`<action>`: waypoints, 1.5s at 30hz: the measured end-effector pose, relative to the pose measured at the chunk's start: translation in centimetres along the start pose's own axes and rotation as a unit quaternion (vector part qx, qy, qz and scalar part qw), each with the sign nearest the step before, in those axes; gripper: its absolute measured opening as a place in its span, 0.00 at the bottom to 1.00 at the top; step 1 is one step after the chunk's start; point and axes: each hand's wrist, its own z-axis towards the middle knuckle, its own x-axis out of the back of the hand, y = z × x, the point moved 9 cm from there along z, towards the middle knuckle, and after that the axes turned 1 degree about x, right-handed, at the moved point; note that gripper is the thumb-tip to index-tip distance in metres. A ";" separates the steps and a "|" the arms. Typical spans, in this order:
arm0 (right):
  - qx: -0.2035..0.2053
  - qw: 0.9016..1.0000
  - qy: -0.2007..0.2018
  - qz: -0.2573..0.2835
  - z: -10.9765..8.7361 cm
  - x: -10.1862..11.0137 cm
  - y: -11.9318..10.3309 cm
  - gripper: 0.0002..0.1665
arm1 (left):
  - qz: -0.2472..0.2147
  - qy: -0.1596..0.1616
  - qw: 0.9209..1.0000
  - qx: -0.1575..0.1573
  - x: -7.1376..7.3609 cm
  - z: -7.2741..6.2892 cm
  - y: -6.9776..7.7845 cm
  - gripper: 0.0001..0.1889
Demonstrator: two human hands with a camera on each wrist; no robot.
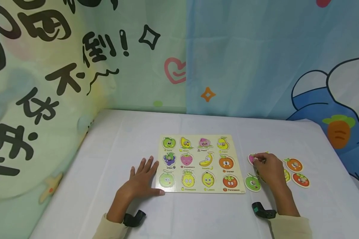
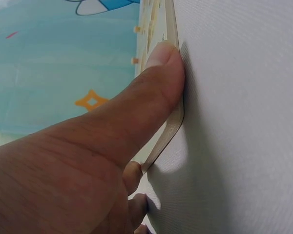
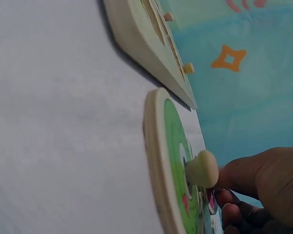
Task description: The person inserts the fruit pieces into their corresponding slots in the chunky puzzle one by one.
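Note:
A cream fruit puzzle board (image 1: 197, 190) lies flat on the white table. My left hand (image 1: 141, 182) rests at its lower left corner, fingers spread and straight; the thumb (image 2: 163, 73) lies along the board's edge. Knobbed pieces, such as a pear piece (image 1: 223, 143), sit in the top row. To the right of the board, my right hand (image 1: 270, 168) pinches a pink puzzle piece (image 1: 250, 158) by its knob, partly hidden by the fingers. Below that hand lies a round green piece (image 1: 253, 183), whose wooden knob (image 3: 202, 168) shows large in the right wrist view.
An orange piece (image 1: 294, 165) and a red piece (image 1: 300, 180) lie right of my right hand. A yellow piece (image 1: 287, 175) is partly covered by it. Printed curtains (image 1: 245, 59) hang behind the table (image 1: 197, 215).

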 end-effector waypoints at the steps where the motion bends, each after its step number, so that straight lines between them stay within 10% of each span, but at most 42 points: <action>1: 0.002 1.000 0.001 0.002 0.0 0.0 -0.2 0.16 | 0.000 0.001 1.000 -0.001 0.0 0.1 0.0 0.59; 9: -0.001 1.000 -0.006 0.023 -0.2 -0.1 -2.2 0.19 | 0.002 0.001 1.000 -0.004 -0.2 0.3 -0.1 0.59; 33: 0.170 0.974 -0.044 0.144 -2.3 -6.0 -13.4 0.10 | 0.006 -0.001 1.000 -0.007 -0.2 0.1 -0.3 0.59; 45: 0.160 0.973 -0.093 0.139 -2.6 -9.7 -16.5 0.08 | 0.005 -0.001 1.000 -0.002 -0.1 0.2 -0.2 0.59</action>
